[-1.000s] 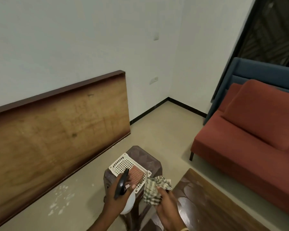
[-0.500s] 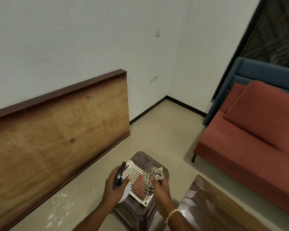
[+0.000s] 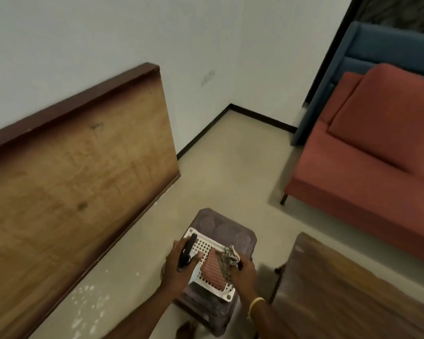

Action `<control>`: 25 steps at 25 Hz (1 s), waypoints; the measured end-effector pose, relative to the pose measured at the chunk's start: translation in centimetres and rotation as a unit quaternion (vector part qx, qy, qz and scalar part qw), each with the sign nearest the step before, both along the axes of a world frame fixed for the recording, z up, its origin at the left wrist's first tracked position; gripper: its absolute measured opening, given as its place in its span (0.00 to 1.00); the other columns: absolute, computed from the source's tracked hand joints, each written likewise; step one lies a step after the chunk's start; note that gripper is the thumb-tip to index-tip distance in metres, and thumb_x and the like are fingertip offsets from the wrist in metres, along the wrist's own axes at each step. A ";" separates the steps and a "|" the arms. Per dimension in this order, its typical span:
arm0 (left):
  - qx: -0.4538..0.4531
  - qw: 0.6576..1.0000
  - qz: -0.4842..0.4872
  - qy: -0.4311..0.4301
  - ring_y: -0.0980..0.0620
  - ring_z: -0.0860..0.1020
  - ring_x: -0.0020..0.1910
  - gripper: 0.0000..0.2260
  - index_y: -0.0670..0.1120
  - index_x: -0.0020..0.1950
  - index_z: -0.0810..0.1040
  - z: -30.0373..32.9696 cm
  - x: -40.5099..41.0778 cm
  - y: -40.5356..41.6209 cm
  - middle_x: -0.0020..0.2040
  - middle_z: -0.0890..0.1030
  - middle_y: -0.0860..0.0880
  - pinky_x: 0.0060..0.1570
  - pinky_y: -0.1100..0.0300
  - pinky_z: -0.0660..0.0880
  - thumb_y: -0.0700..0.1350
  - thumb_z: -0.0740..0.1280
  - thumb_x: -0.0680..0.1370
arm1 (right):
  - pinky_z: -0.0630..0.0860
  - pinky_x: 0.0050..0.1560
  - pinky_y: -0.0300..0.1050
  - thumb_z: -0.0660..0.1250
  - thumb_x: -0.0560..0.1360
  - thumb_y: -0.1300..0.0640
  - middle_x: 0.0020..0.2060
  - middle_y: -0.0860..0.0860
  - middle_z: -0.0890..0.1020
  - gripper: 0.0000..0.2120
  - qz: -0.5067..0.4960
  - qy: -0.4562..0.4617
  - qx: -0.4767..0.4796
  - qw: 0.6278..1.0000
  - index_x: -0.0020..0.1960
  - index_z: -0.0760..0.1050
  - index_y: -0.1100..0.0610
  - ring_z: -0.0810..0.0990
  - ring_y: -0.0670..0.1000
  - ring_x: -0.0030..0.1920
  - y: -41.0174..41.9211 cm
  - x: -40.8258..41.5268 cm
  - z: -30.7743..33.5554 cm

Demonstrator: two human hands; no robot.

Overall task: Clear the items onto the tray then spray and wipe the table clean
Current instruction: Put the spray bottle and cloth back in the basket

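A white perforated tray lies on a dark plastic stool and holds a reddish ribbed item. My left hand grips a spray bottle by its black trigger head over the tray's left side; the bottle's white body is mostly hidden under my hand. At the tray's right side my right hand holds a bunched checked cloth. The dark wooden table is at the lower right.
A large wooden board leans on the wall at the left. A red sofa and a blue one behind it stand at the right. White spots mark the beige floor at lower left.
Both hands have dropped lower over the tray, the right hand carrying the cloth leftward from the table's side. The view has tilted down and closer to the stool.
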State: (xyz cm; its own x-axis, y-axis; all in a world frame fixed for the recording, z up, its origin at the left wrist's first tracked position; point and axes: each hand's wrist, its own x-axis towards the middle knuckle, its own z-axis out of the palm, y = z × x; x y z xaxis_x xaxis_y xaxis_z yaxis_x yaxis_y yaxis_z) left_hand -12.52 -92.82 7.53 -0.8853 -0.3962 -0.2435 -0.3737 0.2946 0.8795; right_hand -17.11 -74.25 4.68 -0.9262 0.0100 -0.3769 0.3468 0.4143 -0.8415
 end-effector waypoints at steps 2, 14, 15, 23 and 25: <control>0.014 1.000 -0.013 -0.012 0.56 0.75 0.64 0.27 0.55 0.67 0.72 -2.9 -1.8 -1.1 0.64 0.77 0.55 0.65 0.54 0.74 0.59 0.73 0.70 | 0.75 0.47 0.33 0.69 0.75 0.62 0.49 0.48 0.85 0.14 0.007 0.020 0.033 0.999 0.58 0.83 0.52 0.82 0.48 0.51 -1.3 -1.6 -2.6; 0.035 0.995 -0.041 -0.080 0.63 0.71 0.62 0.27 0.52 0.71 0.69 -13.9 -7.5 -2.6 0.63 0.72 0.61 0.54 0.78 0.66 0.48 0.73 0.74 | 0.76 0.62 0.49 0.66 0.79 0.52 0.65 0.44 0.78 0.16 0.140 0.098 0.242 0.955 0.65 0.76 0.42 0.76 0.48 0.64 -3.8 -4.4 -14.2; 0.033 0.996 -0.038 -0.080 0.62 0.71 0.63 0.28 0.51 0.71 0.69 -14.6 -7.6 -2.7 0.64 0.73 0.60 0.55 0.78 0.67 0.49 0.73 0.73 | 0.76 0.63 0.53 0.69 0.77 0.53 0.66 0.47 0.78 0.18 0.175 0.126 0.277 0.936 0.66 0.77 0.43 0.76 0.53 0.66 -3.6 -4.1 -15.2; 0.010 0.997 -0.070 -0.043 0.71 0.74 0.58 0.26 0.57 0.66 0.69 -18.1 -8.3 -3.1 0.58 0.74 0.66 0.54 0.74 0.74 0.47 0.75 0.72 | 0.70 0.68 0.62 0.76 0.70 0.49 0.73 0.51 0.71 0.29 0.358 0.119 0.316 0.870 0.69 0.73 0.47 0.66 0.59 0.74 -3.3 -1.9 -21.1; 0.007 0.995 -0.089 -0.034 0.69 0.74 0.59 0.27 0.55 0.66 0.69 -18.4 -8.5 -3.3 0.60 0.75 0.63 0.55 0.73 0.74 0.50 0.75 0.70 | 0.64 0.72 0.62 0.71 0.74 0.50 0.75 0.51 0.68 0.27 0.355 0.110 0.311 0.874 0.72 0.70 0.47 0.60 0.59 0.76 -3.5 -1.2 -21.2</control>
